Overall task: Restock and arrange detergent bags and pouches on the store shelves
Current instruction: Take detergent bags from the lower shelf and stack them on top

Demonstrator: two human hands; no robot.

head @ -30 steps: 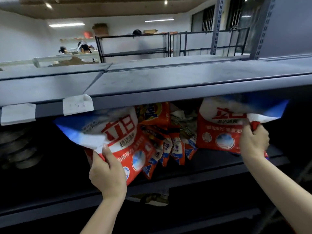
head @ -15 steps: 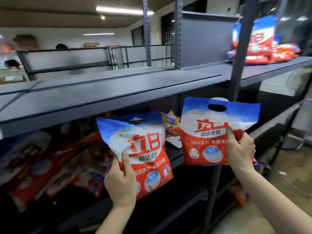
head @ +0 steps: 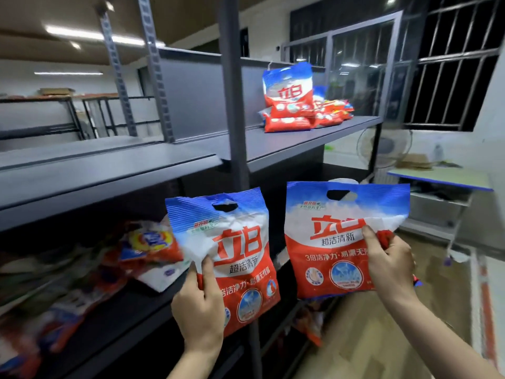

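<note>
I hold two red, white and blue detergent bags upright in front of the dark metal shelving. My left hand grips the left bag by its lower left side, thumb across the front. My right hand grips the right bag at its right edge, thumb on the front. Both bags have a cut-out handle at the top. A stack of matching bags sits on the upper right shelf, one standing upright on top.
Mixed detergent pouches lie jumbled on the lower left shelf. A vertical shelf post rises between the bays. A standing fan and a blue-edged table are at right, with wooden floor below.
Both bags came out from under the shelf where they were held a second ago. My view has swung right and closer, bringing the upper right shelf with its stacked bags into view.
</note>
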